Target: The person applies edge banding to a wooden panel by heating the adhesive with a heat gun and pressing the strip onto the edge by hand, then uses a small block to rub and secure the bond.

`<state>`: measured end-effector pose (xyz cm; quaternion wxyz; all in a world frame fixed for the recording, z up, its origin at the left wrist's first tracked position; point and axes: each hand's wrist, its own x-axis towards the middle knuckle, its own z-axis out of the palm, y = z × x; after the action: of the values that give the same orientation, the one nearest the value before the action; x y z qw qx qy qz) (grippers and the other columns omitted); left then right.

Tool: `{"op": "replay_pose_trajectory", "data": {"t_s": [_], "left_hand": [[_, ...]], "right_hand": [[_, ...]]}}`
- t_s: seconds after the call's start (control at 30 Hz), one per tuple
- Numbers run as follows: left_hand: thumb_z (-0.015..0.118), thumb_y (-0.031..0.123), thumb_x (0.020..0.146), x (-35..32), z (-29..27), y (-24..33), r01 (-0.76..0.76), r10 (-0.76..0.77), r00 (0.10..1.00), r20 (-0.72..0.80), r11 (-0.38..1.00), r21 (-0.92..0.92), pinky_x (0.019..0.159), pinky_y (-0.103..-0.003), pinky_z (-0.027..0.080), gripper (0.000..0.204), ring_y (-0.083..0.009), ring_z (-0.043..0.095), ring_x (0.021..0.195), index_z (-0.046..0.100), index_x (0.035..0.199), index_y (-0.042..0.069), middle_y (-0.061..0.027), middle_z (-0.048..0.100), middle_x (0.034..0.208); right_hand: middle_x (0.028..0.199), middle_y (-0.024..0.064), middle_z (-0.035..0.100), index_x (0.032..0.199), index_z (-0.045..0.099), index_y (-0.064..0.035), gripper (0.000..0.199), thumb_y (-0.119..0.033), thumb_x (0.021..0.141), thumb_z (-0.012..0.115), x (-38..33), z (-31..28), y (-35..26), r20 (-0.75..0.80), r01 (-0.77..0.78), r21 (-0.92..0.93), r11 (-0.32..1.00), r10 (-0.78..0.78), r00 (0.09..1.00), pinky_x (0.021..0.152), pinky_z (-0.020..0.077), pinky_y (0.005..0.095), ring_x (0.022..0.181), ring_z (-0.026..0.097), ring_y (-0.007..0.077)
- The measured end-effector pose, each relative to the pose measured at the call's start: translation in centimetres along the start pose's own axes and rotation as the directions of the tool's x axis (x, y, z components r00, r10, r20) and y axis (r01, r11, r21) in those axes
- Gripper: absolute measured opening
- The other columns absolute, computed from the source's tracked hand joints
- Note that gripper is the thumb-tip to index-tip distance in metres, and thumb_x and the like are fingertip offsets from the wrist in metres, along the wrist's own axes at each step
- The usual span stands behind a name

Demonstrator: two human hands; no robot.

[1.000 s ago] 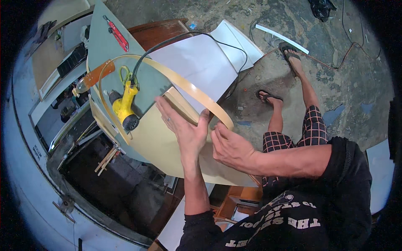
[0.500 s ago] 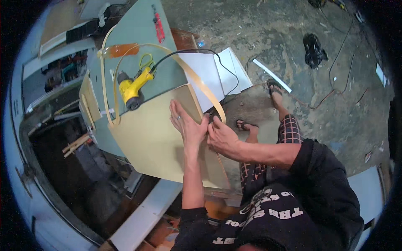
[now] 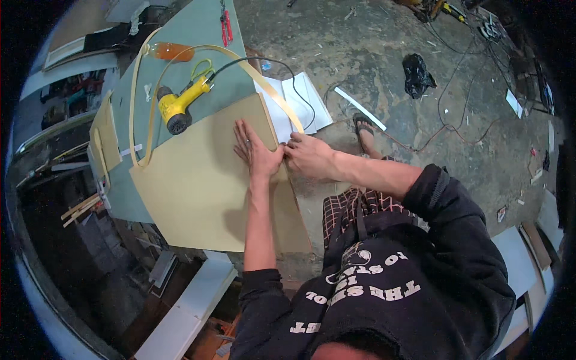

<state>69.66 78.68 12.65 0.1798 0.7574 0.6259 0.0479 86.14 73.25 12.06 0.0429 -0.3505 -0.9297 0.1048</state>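
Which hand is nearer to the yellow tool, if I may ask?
Left: the left hand, on the cream panel, is right of the yellow tool; the right hand is farther right.

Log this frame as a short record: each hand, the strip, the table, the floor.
Left hand: spread on pale board
Right hand: curled at tan strip, by board's edge; exact grip hidden
Strip: loops over green table
On table: corded yellow power tool; bottle on its side, orange contents
Floor: black bag

That board [image 3: 192, 186] is pale yellow, the strip [image 3: 272, 95] tan, the power tool [image 3: 185, 103] yellow and black, the table [image 3: 192, 27] grey-green, the shirt [image 3: 414, 240] white-printed black, the shorts [image 3: 340, 215] checked.
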Motion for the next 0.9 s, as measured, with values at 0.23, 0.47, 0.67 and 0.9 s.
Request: {"op": "replay_pose_trajectory", "data": {"t_s": [0.23, 0.47, 0.67, 0.9], "left_hand": [[0.079, 0.025, 0.067, -0.4, -0.2, -0.1, -0.131, 0.129, 0.991, -0.046, 0.991, -0.040, 0.115, -0.059, 0.007, 0.116, -0.0441, 0.006, 0.146, 0.005, 0.152, 0.002, -0.0284, 0.008, 0.157], [0.080, 0.026, 0.066, -0.3, 0.1, -0.5, -0.142, 0.141, 0.989, -0.048, 0.990, -0.017, 0.116, -0.057, 0.007, 0.117, -0.0444, 0.007, 0.146, 0.004, 0.152, 0.000, -0.0298, 0.009, 0.156], [0.081, 0.033, 0.067, -1.7, -0.7, -0.8, -0.084, 0.079, 0.995, -0.062, 0.993, -0.088, 0.115, -0.062, 0.005, 0.120, -0.0389, 0.007, 0.147, 0.002, 0.152, 0.001, -0.0241, 0.009, 0.158], [0.076, 0.032, 0.074, -3.9, -2.0, -0.1, -0.020, 0.004, 0.997, -0.081, 0.981, -0.193, 0.117, -0.057, 0.008, 0.105, -0.0330, 0.010, 0.148, 0.011, 0.152, 0.002, -0.0174, 0.016, 0.159]], "right_hand": [[0.098, 0.0061, 0.062, 0.083, 0.069, -0.0124, 0.017, -0.022, 0.081, 0.056, -0.2, 1.3, -1.7, -0.114, -0.098, 0.010, 0.995, 0.098, 0.989, 0.095, 0.0388, 0.0368, 0.099, 0.059, 0.0206], [0.096, 0.0048, 0.065, 0.090, 0.070, -0.0133, 0.017, -0.023, 0.083, 0.058, -0.6, 0.6, -2.9, -0.200, -0.196, -0.084, 0.977, 0.176, 0.964, 0.095, 0.0397, 0.0383, 0.101, 0.060, 0.0206], [0.099, 0.0094, 0.066, 0.100, 0.070, -0.0093, 0.023, -0.023, 0.083, 0.063, -4.4, -3.6, -2.4, -0.426, -0.273, 0.340, 0.900, 0.406, 0.809, 0.102, 0.0384, 0.0430, 0.105, 0.059, 0.0283], [0.103, 0.0194, 0.066, 0.107, 0.068, -0.0031, 0.030, -0.014, 0.080, 0.060, -4.2, -7.6, 5.4, -0.169, -0.445, 0.633, 0.634, 0.674, 0.719, 0.088, 0.0491, 0.0435, 0.097, 0.062, 0.0369]]}}
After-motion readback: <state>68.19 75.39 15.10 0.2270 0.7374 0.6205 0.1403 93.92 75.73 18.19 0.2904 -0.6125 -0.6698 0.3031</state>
